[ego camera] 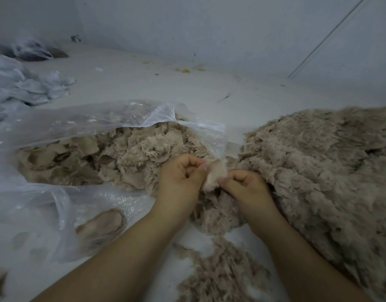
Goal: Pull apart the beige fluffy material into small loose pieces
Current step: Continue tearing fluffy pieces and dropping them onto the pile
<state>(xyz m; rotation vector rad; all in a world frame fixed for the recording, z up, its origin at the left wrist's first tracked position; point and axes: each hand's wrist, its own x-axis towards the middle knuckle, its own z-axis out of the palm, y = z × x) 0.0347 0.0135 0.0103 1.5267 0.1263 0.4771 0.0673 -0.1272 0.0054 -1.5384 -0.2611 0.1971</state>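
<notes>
Left hand and right hand: each grip is clenching, pinching one small beige fluffy piece between them. One large fluffy pile is lying just right. One clear plastic bag is holding torn pieces left. Loose scraps are lying on the white floor.

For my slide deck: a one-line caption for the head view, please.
Left hand and right hand pinch a beige tuft between bagged pieces and the fluffy pile.
</notes>
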